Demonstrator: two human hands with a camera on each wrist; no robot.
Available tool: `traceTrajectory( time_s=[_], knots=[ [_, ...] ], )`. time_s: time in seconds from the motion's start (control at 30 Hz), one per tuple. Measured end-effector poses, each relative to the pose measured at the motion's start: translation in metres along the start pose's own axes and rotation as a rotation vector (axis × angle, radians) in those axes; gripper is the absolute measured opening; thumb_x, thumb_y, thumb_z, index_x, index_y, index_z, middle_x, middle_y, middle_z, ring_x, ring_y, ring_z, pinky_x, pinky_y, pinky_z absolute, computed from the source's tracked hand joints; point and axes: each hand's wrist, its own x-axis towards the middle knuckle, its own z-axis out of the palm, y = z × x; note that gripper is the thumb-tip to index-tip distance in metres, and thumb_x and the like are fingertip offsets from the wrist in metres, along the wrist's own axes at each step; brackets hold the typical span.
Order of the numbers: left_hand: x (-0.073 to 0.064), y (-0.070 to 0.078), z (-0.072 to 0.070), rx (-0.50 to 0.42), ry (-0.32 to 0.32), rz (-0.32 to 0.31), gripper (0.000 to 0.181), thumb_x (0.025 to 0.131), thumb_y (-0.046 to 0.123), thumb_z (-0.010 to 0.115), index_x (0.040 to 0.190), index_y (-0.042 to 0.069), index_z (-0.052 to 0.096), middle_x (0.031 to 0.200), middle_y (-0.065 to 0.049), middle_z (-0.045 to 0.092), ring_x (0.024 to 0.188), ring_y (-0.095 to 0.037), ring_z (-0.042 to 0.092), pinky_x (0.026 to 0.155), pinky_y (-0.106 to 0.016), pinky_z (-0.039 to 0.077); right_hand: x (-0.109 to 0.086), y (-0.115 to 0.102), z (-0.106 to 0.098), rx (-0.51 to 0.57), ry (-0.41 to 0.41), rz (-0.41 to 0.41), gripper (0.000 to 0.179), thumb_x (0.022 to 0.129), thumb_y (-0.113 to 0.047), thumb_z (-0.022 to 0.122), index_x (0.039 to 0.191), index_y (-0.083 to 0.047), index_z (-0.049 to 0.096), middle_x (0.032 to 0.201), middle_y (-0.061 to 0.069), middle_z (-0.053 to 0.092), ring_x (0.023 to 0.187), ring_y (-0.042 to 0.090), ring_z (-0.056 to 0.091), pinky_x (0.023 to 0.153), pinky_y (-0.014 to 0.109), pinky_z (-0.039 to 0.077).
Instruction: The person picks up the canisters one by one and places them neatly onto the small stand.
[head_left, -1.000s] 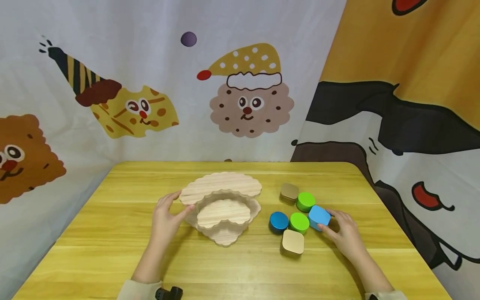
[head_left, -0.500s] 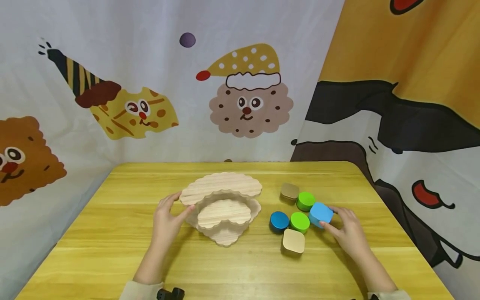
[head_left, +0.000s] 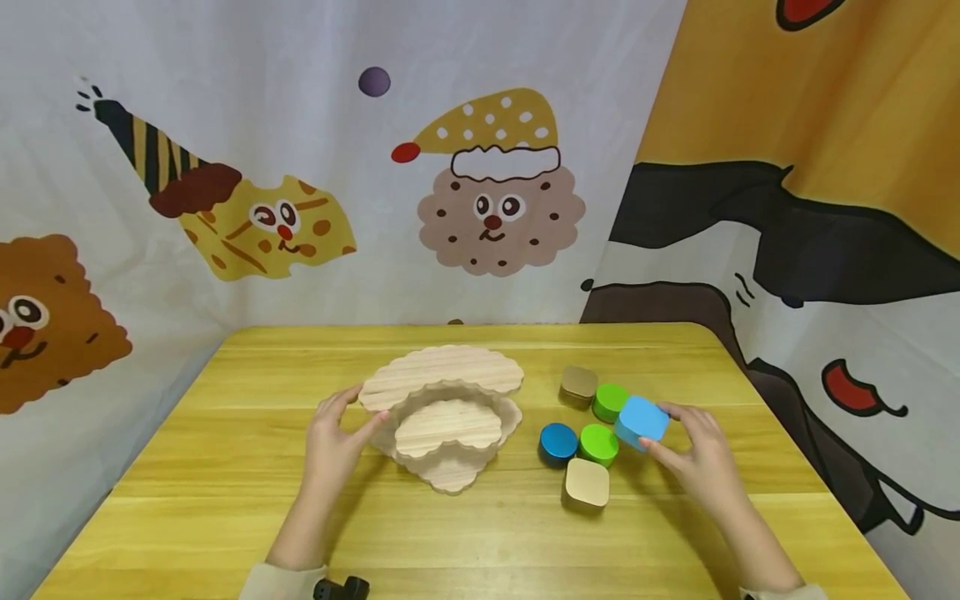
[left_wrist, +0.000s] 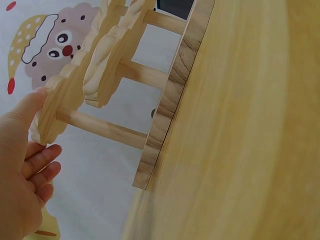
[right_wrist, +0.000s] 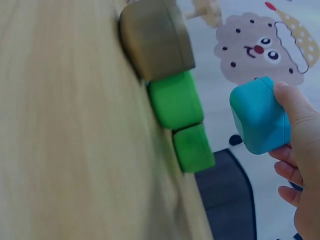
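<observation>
A tiered wooden stand with scalloped shelves is on the table, left of centre. My left hand grips the left end of its highest shelf, and dowels join the shelves to the base in the left wrist view. At the right, my right hand pinches a light blue rounded-square box between thumb and fingers. The right wrist view shows that blue box raised off the table, with a thin seam near one face. Two green round boxes stand just left of it.
A dark blue round box touches the green cluster. One gold rounded-square box stands at its front, and another gold box at its back. Behind the wooden table hangs a cartoon-printed curtain.
My right hand has lifted the light blue box off the table, shifting it slightly up and away. My left hand keeps its grip on the stand.
</observation>
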Motion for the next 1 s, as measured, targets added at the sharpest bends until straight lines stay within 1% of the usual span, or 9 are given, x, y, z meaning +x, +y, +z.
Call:
traceTrajectory(
  time_s=[0.13, 0.3, 0.53, 0.67, 0.8, 1.0],
  knots=[
    [0.000, -0.001, 0.001, 0.005, 0.005, 0.007, 0.058, 0.074, 0.021, 0.084, 0.122, -0.002, 0.061, 0.120, -0.017, 0.060, 0.113, -0.030, 0.051, 0.099, -0.051, 0.039, 0.004, -0.013, -0.004, 0.011, 0.016, -0.017, 0.055, 0.068, -0.010, 0.087, 0.114, 0.005, 0.061, 0.109, 0.020, 0.060, 0.104, 0.033, 0.048, 0.082, 0.052, 0.039],
    [0.000, -0.001, 0.001, 0.003, 0.000, -0.008, 0.059, 0.074, 0.021, 0.084, 0.123, -0.002, 0.060, 0.119, -0.017, 0.060, 0.112, -0.031, 0.051, 0.099, -0.051, 0.039, 0.012, -0.034, -0.008, 0.026, 0.030, -0.035, 0.056, 0.065, -0.011, 0.088, 0.113, 0.002, 0.063, 0.108, 0.016, 0.061, 0.105, 0.030, 0.049, 0.083, 0.050, 0.039],
    [0.000, -0.001, 0.001, 0.000, -0.008, -0.022, 0.059, 0.075, 0.021, 0.083, 0.124, -0.003, 0.060, 0.120, -0.018, 0.059, 0.113, -0.031, 0.050, 0.100, -0.052, 0.039, 0.027, -0.064, -0.006, 0.064, 0.051, -0.075, 0.057, 0.062, -0.008, 0.089, 0.112, 0.001, 0.064, 0.106, 0.013, 0.062, 0.103, 0.027, 0.050, 0.084, 0.048, 0.038],
    [0.000, -0.001, 0.001, 0.001, -0.009, -0.016, 0.059, 0.075, 0.021, 0.083, 0.124, -0.003, 0.059, 0.120, -0.018, 0.059, 0.113, -0.031, 0.051, 0.099, -0.052, 0.039, 0.034, -0.077, -0.003, 0.081, 0.043, -0.093, 0.057, 0.063, -0.008, 0.089, 0.113, 0.000, 0.064, 0.104, 0.012, 0.063, 0.101, 0.025, 0.050, 0.083, 0.046, 0.039],
    [0.000, -0.001, 0.002, 0.003, -0.012, -0.017, 0.059, 0.075, 0.020, 0.083, 0.124, -0.003, 0.059, 0.121, -0.019, 0.059, 0.113, -0.032, 0.050, 0.099, -0.051, 0.039, 0.041, -0.091, 0.001, 0.091, 0.027, -0.091, 0.056, 0.063, -0.010, 0.089, 0.112, -0.001, 0.064, 0.104, 0.012, 0.063, 0.102, 0.026, 0.050, 0.083, 0.047, 0.040],
    [0.000, -0.001, 0.001, 0.004, -0.009, -0.030, 0.059, 0.075, 0.019, 0.083, 0.124, -0.003, 0.059, 0.121, -0.019, 0.058, 0.113, -0.032, 0.050, 0.100, -0.052, 0.038, 0.051, -0.114, 0.015, 0.138, -0.017, -0.105, 0.057, 0.065, -0.016, 0.090, 0.113, -0.002, 0.064, 0.106, 0.008, 0.062, 0.101, 0.025, 0.050, 0.081, 0.045, 0.042]
  ],
)
